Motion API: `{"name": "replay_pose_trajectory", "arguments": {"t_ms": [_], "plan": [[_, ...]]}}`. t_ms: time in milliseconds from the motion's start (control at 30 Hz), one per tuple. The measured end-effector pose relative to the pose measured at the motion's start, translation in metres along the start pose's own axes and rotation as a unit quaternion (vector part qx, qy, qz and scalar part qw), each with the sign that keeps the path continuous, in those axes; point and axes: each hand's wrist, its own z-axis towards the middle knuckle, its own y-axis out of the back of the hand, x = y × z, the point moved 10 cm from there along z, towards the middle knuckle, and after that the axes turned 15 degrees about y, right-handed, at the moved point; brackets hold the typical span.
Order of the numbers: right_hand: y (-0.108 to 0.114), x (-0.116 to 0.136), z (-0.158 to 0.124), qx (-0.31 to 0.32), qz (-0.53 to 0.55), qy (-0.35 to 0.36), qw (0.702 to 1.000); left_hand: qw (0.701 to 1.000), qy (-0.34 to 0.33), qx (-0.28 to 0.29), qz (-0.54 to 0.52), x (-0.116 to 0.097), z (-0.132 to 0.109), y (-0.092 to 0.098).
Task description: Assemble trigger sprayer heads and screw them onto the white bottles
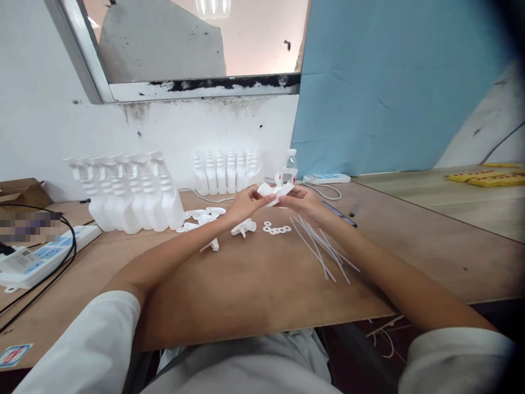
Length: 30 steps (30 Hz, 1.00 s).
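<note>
My left hand (pixel 246 203) and my right hand (pixel 302 201) meet above the table, fingers closed on a white plastic spray head part (pixel 274 191). Its exact shape is partly covered by the fingers. Just below lies a loose white trigger spray head (pixel 244 227), and beside it a cluster of small white washers (pixel 277 230). More white sprayer parts (pixel 200 216) are heaped behind my left forearm. Several thin white tubes (pixel 318 246) lie fanned out under my right forearm.
White plastic bottles stand in a row at the left (pixel 131 191), with another row (pixel 227 172) by the wall. A clear bottle (pixel 290 164), a phone (pixel 340 213) and power strips (pixel 53 251) also occupy the table. Black cables run along the left edge.
</note>
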Motion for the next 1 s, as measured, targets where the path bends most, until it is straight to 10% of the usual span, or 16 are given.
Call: {"name": "replay_pose_trajectory", "arguments": {"t_ms": [167, 433, 733, 1000], "plan": [[0.052, 0.015, 0.009, -0.144, 0.04, 0.046, 0.988, 0.972, -0.093, 0.03, 0.214, -0.001, 0.076, -0.008], [0.124, 0.022, 0.007, -0.224, -0.033, 0.067, 0.972, 0.93, 0.076, -0.052, 0.357, 0.067, 0.153, 0.026], [0.158, 0.033, -0.001, -0.328, 0.034, 0.088, 0.94, 0.913, -0.022, -0.077, 0.4, 0.051, 0.123, 0.027], [0.184, 0.041, -0.004, -0.409, 0.065, 0.154, 0.897, 0.849, -0.079, -0.147, 0.502, 0.014, 0.051, 0.094]]}}
